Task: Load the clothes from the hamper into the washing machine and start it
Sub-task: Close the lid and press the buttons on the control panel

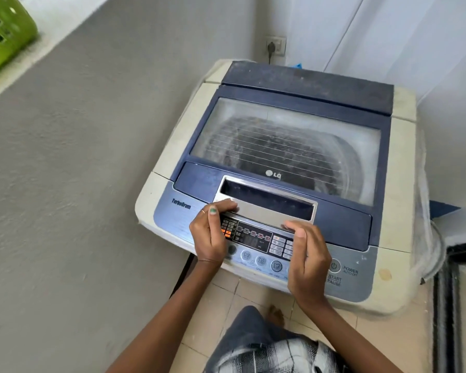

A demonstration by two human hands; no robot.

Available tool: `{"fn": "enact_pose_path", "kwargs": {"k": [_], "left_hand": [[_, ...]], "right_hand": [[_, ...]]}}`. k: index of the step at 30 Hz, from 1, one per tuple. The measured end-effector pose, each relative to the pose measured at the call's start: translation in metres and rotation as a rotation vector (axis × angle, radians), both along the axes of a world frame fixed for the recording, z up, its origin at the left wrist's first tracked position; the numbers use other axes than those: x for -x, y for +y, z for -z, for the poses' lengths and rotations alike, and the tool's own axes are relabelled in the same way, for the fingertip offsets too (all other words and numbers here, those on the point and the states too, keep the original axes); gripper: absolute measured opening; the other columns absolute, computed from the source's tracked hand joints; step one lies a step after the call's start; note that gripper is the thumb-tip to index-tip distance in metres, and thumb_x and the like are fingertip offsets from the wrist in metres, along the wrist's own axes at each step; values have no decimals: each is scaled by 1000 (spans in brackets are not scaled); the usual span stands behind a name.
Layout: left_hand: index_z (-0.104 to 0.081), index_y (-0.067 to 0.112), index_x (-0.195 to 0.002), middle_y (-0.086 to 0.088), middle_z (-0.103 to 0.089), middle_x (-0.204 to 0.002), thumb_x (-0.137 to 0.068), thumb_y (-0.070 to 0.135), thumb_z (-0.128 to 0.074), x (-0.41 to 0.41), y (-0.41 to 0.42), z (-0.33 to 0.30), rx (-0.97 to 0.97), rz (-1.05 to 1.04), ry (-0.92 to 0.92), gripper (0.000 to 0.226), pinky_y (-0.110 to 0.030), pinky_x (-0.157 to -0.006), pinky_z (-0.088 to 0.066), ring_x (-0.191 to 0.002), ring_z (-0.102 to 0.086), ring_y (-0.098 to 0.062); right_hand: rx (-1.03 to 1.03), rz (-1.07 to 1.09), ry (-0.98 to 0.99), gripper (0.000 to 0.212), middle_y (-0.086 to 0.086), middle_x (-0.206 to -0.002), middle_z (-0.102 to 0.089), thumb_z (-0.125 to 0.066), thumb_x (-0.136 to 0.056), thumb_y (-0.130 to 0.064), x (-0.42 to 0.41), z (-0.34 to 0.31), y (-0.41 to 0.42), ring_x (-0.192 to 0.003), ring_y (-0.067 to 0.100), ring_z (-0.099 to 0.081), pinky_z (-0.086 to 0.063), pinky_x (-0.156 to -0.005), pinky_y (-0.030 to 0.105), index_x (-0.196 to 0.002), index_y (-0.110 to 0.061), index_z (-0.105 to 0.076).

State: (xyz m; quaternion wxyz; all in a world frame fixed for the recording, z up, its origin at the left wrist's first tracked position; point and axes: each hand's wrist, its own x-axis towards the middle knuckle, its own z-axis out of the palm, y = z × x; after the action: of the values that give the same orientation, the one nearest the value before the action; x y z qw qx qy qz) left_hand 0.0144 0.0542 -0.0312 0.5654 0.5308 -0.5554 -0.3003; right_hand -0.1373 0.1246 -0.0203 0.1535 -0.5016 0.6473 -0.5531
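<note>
A top-loading washing machine (172, 146) with a cream body stands against the wall. Its blue lid (293, 84) with a dusty window lies closed. Both hands are at the silver handle recess (267, 200) on the lid's front edge. My left hand (213, 232) has its fingers curled over the handle's left end, and my right hand (307, 254) has its fingers curled over the right end. The control panel (256, 238) lies partly under my hands. A green hamper (3, 33) sits on a ledge at the top left; its contents are hidden.
A grey wall (78, 157) runs close along the left of the machine. A wall socket (276, 45) with a plug sits behind it. A dark door frame (447, 292) stands at the right. Tiled floor (213, 305) and my own foot are below.
</note>
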Motion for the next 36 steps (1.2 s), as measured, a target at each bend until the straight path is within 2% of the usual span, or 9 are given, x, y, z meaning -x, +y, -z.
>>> {"fn": "enact_pose_path", "kwargs": {"k": [12, 18, 22, 29, 36], "left_hand": [[-73, 7, -90, -4, -73, -89, -98, 21, -28, 0, -1, 5, -18, -7, -8, 48, -50, -75, -54, -87, -70, -26], [-73, 3, -91, -5, -73, -89, -97, 22, -28, 2, 1, 1, -25, -7, -3, 50, -43, -74, -55, -83, -70, -21], [-73, 2, -91, -5, -73, -90, -97, 22, -28, 2, 0, 2, -27, -6, -4, 50, -42, -74, -55, -82, -70, -22], [-73, 3, -91, -3, -72, -87, -97, 22, -28, 3, 1, -1, -19, -13, -22, 50, -32, -74, -54, -82, -70, -16], [-73, 7, -91, -3, -73, -87, -98, 22, -28, 2, 1, 0, -18, -14, -31, 48, -34, -74, -54, -83, -69, -15]], "right_hand": [[-5, -14, 21, 37, 6, -92, -65, -34, -98, -16, 1, -1, -1, -89, 19, -61, -47, -84, 27, -92, 1, -67], [-10, -12, 17, 36, 0, -93, -62, -34, -97, -16, 0, -3, -1, -90, 12, -58, -43, -86, 17, -92, -1, -67], [-17, -22, 15, 38, 4, -92, -64, -34, -97, -17, 1, -2, -1, -90, 13, -59, -44, -86, 18, -92, 0, -67], [-26, -16, 32, 40, 6, -92, -65, -33, -98, -19, 0, -4, 0, -89, 10, -57, -41, -87, 11, -91, 2, -67], [-23, -13, 34, 39, 7, -91, -65, -34, -97, -19, 0, -2, -1, -89, 10, -58, -42, -86, 12, -91, 1, -67]]}}
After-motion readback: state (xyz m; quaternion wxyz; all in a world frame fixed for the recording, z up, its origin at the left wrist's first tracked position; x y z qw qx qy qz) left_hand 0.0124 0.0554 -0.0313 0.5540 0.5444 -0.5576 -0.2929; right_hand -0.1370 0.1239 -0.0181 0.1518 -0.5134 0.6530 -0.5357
